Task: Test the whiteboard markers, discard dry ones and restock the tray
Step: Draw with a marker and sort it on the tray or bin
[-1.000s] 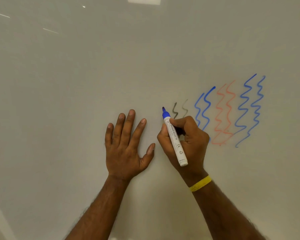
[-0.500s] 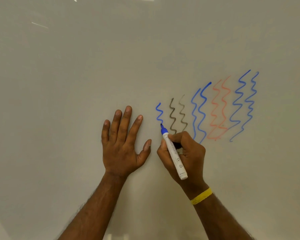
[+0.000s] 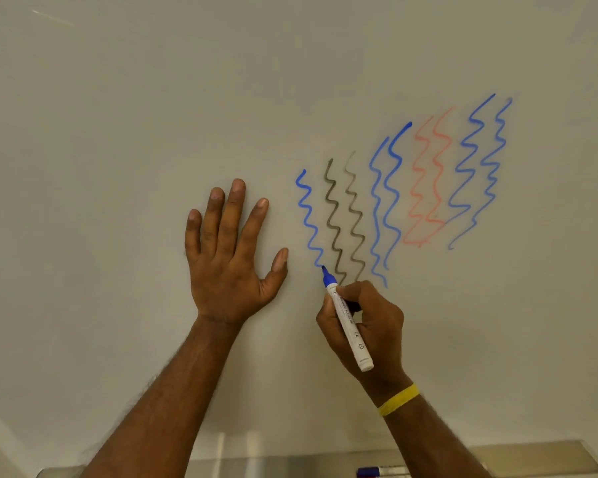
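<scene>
Item: marker (image 3: 346, 320), white barrel with a blue collar and blue tip, uncapped. Location: held against the whiteboard (image 3: 118, 132), right of centre, just right of the left hand (image 3: 227, 267). Long axis: set on a diagonal, the tip pointed up and to the left, the blunt rear end pointed down and to the right over the wrist. The tip is placed at the lower end of a single blue wavy line (image 3: 308, 219).

Right hand (image 3: 377, 329): the grip is closed round the barrel, which is pinched near its front between thumb and curled fingers. A yellow wristband (image 3: 398, 400) is worn at the wrist.

Left hand: the grip is spread, the fingers held straight and fanned, the palm laid flat on the board; nothing is held.

Marks on the board, listed left to right after the single blue line: a dark grey-brown pair (image 3: 335, 219), a blue pair (image 3: 382, 201), a faint red pair (image 3: 425, 188), a further blue pair (image 3: 477, 167). All are drawn as upright wavy strokes leaning to the right.

Tray (image 3: 532, 457): a metal ledge is seen along the bottom edge. A second marker (image 3: 377, 472) is laid in it lengthwise, largely cut off by the frame.
</scene>
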`<state>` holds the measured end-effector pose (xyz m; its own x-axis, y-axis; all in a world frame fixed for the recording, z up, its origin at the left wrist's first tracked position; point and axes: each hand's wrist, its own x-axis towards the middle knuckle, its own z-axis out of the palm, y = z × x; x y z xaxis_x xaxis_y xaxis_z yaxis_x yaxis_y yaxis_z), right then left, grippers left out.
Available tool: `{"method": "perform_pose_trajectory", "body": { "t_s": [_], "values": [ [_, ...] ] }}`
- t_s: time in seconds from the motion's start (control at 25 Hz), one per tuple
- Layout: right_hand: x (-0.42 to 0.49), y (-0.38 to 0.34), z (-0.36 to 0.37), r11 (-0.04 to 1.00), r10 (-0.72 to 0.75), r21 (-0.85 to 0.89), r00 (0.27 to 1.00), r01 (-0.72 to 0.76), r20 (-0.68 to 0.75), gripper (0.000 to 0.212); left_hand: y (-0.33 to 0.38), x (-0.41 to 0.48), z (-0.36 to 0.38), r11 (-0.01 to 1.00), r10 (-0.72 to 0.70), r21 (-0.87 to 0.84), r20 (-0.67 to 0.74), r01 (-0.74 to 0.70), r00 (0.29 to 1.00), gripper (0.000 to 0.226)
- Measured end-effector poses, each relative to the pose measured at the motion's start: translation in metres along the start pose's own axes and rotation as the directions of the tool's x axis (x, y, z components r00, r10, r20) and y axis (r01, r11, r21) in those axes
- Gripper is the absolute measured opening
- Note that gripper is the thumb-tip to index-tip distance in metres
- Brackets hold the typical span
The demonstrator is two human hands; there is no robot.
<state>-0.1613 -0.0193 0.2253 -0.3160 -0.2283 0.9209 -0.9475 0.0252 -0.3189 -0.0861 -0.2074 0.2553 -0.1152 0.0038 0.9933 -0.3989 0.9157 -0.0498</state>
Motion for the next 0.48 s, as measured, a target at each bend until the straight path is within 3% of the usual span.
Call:
{"method": "perform_pose_trajectory", "body": {
  "t_s": [0.48],
  "values": [
    [-0.054,0.014,-0.002,0.993,0.115,0.002,0.989,-0.116,0.091,0.02,-0.001,-0.001,-0.001,1.0,-0.001,0.012,0.004,0.001,1.0,0.068]
  ]
}}
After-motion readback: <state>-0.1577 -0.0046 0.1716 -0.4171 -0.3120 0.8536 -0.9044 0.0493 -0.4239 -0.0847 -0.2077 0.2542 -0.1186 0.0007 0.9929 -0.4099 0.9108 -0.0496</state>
